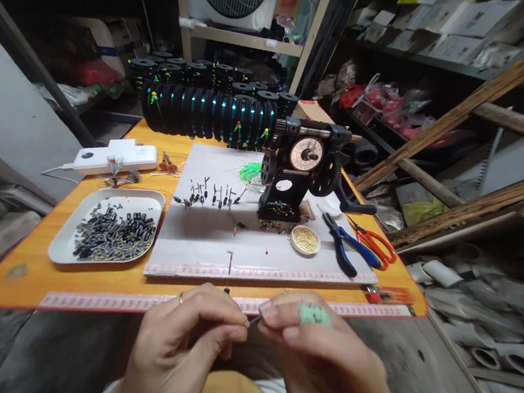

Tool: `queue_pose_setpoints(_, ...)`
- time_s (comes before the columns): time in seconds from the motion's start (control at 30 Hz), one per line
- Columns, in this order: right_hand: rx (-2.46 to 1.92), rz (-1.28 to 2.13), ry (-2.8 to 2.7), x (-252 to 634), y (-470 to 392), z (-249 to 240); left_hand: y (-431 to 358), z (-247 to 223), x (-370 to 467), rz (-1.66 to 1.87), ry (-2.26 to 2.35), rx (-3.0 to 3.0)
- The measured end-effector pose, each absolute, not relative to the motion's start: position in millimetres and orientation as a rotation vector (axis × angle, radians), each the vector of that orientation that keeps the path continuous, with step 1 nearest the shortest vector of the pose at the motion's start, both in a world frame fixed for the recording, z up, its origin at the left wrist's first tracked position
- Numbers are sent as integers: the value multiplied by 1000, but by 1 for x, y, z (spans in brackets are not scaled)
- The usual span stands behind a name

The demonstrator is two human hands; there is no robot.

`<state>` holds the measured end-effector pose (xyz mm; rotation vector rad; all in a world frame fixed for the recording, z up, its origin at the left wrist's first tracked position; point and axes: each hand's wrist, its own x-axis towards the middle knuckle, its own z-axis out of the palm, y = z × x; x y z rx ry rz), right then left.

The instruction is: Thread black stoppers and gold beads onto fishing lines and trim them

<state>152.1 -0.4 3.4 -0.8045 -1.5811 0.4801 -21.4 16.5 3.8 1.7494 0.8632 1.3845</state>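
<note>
My left hand (pixel 191 340), with a ring on one finger, is closed in a pinch at the table's front edge. Thumb and forefinger meet at the tips; whatever they grip is too small to name. Close beside it, my right hand (pixel 323 358) pinches a thin dark pin-like piece (pixel 254 319) pointing toward the left fingertips. Green tape (pixel 315 314) wraps one right finger. Just beyond the hands, a small dark piece on a line (pixel 229 265) lies over the white board (pixel 201 230). Several small black pieces on short stems (pixel 215 196) stand farther back on the board.
A white tray (pixel 56 247) of small black and grey parts sits left, near a power strip (pixel 115 158). A black winding machine (pixel 288 174) carries spools (pixel 209 115). Right are a dish of gold beads (pixel 305 240), blue-handled pliers (pixel 344 244), orange-handled scissors (pixel 380 243) and a wooden ladder (pixel 465 112).
</note>
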Motion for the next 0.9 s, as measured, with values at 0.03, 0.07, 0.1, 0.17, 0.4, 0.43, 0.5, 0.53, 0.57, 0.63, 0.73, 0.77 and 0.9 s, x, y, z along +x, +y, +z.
queue_pose_setpoints(0.03,-794,369,-1736,156,0,4,16,4,-23,1384,871,1749)
queue_pose_setpoints(0.07,-789,287,-1885,161,0,5,15,5,-25,1383,877,1758)
queue_pose_setpoints(0.1,-791,231,-2008,166,1,7,15,5,-27,1382,884,1767)
queue_pose_setpoints(0.17,-839,159,-2140,173,2,12,15,5,-30,1387,893,1785)
queue_pose_setpoints(0.4,-911,317,-2074,170,11,20,21,6,-32,1399,927,1866)
queue_pose_setpoints(0.43,-907,316,-2055,169,12,20,23,7,-32,1401,935,1873)
queue_pose_setpoints(0.5,-915,294,-2038,167,14,20,25,7,-32,1405,938,1887)
queue_pose_setpoints(0.53,-922,282,-2026,166,15,20,27,8,-33,1407,930,1897)
queue_pose_setpoints(0.57,-926,278,-2012,165,15,20,28,8,-33,1404,918,1910)
queue_pose_setpoints(0.63,-945,288,-1976,164,16,21,31,8,-35,1399,887,1950)
queue_pose_setpoints(0.73,-966,283,-1934,165,17,20,37,6,-39,1377,883,2070)
queue_pose_setpoints(0.77,-970,280,-1925,165,17,20,39,5,-41,1363,895,2111)
queue_pose_setpoints(0.9,-989,224,-1961,169,17,12,46,0,-43,1351,945,2168)
